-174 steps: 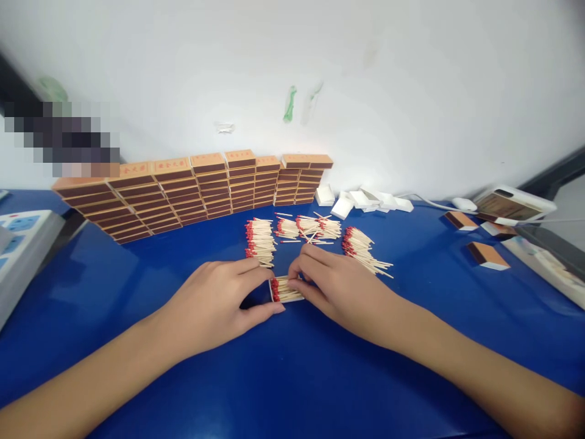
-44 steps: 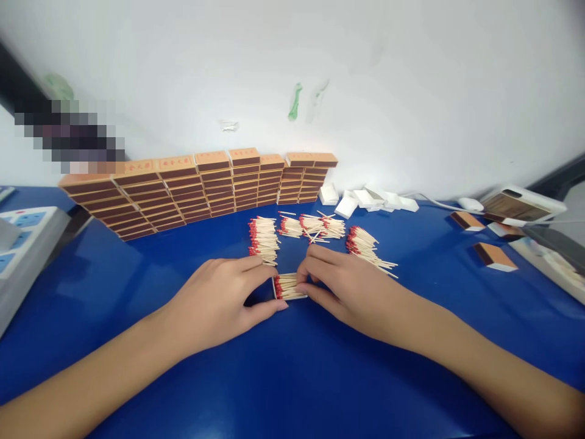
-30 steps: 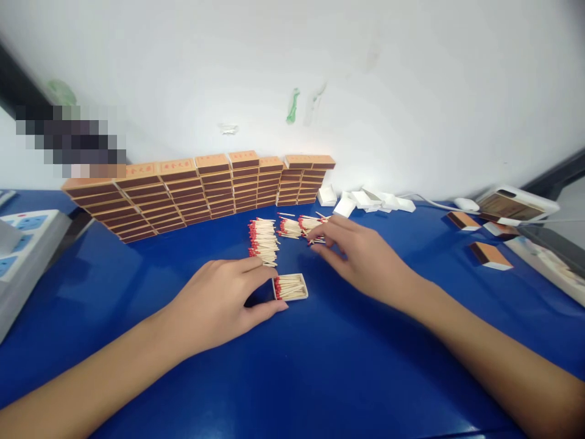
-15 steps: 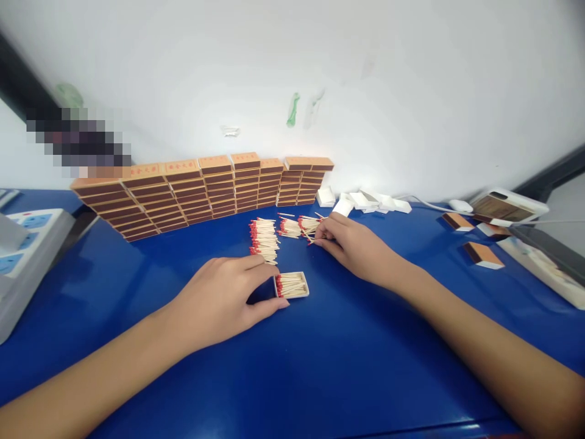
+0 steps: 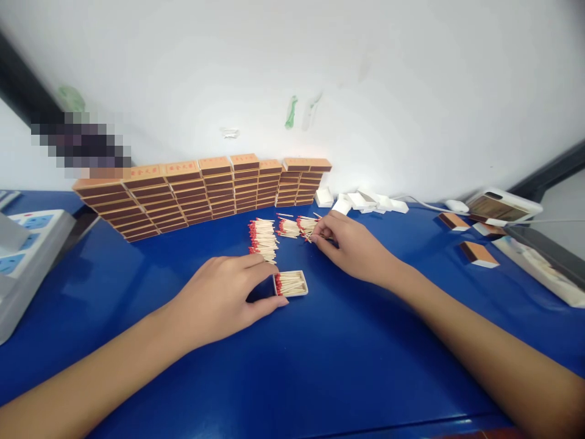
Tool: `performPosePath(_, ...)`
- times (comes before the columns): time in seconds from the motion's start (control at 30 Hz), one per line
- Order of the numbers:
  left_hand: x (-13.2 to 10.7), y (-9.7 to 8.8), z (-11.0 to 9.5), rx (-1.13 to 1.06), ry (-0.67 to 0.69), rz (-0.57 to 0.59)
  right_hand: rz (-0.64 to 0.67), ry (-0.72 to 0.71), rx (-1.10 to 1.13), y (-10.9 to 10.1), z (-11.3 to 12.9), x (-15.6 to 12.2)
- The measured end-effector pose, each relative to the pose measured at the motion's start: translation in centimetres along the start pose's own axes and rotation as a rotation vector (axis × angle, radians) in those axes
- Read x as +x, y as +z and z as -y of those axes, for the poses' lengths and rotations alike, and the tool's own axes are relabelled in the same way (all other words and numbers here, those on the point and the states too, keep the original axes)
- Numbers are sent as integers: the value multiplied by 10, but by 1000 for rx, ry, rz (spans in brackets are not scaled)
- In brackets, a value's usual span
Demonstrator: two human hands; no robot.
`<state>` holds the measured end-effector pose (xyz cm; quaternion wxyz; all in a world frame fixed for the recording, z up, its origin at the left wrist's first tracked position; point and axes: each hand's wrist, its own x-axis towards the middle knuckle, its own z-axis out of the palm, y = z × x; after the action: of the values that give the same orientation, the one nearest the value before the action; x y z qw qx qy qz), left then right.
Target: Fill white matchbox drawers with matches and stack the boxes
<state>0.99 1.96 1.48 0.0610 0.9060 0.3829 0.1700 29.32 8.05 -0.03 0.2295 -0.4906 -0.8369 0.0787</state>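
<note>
My left hand (image 5: 223, 294) holds a small white matchbox tray (image 5: 306, 284) at its left end, between thumb and fingers. Red-tipped matches (image 5: 290, 283) fill the tray, heads to the left. Just behind it lies a tall pile of loose matches (image 5: 264, 241). My right hand (image 5: 351, 245) is at the rightmost pile of matches (image 5: 305, 225), thumb and fingertips closed on matches there. How many are pinched is hidden by the fingers. A smaller match pile (image 5: 287, 228) lies between these two.
Stacked matchboxes (image 5: 187, 189) form a wall at the back left. Empty white trays (image 5: 365, 199) lie against the wall, right of the stacks. Several loose matchbox sleeves (image 5: 479, 253), a phone (image 5: 498, 207) and a cable are at the right. A power strip (image 5: 39, 244) stands at the left.
My right hand has shifted slightly left and its fingertips have closed in on the rightmost matches. My left hand stays on the tray.
</note>
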Motion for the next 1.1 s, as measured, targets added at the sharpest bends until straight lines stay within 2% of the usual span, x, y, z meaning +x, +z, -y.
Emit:
performPosePath(0.1,0,0,0,-5,-6,8,-10,10,-1,2,1,2)
performPosePath(0.3,0,1,1,15,1,5,61,-162,-155,-8,-6,3)
performPosePath(0.5,0,1,1,14,8,-7,71,-200,-298,-8,-11,5)
performPosePath(1.1,0,3,2,23,18,-19,17,-273,-322,0,-16,8)
